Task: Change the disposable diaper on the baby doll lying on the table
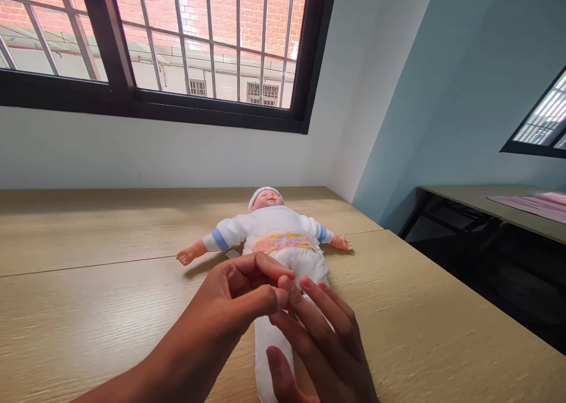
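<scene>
A baby doll (275, 217) lies on its back on the wooden table, arms spread, with its head toward the wall. It has a white cap, a white top with blue cuffs and a white diaper (309, 264) with a coloured waistband. In front of the doll's legs, my left hand (225, 303) is closed, its thumb and index finger around a fingertip of my right hand. My right hand (329, 338) has its fingers stretched out and apart, with no object visible in it. Both hands partly cover the white legs (267, 347).
The wooden table (88, 309) runs up to the wall under a barred window (212, 43). Its right edge drops off beside a dark gap. Beyond that stands another table (469, 205) with pink cloth (535, 205) on it.
</scene>
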Demonstrator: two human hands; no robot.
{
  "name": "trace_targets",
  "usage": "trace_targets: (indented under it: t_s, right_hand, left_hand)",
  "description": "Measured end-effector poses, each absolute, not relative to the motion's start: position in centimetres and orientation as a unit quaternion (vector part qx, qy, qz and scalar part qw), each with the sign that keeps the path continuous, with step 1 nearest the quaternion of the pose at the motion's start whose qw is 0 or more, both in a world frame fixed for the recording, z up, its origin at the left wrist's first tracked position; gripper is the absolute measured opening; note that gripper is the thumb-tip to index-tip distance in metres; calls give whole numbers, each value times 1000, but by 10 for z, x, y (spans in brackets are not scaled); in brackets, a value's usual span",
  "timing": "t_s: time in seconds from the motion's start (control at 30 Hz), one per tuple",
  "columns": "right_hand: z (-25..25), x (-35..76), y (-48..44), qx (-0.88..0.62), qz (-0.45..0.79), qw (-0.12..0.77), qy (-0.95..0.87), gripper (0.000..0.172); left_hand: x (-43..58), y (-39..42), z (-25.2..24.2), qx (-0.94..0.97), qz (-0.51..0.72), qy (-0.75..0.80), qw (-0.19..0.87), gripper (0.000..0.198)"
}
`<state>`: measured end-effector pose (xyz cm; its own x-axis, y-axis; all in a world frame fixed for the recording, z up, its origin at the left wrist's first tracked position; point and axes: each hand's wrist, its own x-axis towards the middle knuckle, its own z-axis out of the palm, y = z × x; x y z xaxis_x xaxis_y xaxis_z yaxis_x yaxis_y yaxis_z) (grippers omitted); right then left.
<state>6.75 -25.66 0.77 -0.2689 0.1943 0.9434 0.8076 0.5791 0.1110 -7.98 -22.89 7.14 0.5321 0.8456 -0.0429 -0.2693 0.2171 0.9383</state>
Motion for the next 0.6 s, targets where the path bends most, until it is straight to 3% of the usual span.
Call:
trace_targets:
  t_s: [0.6]
  right_hand:
    - [9,70,-255,-325,-300,505,-741,24]
  left_hand:
    - [-83,-221,76,508,355,278,734,10]
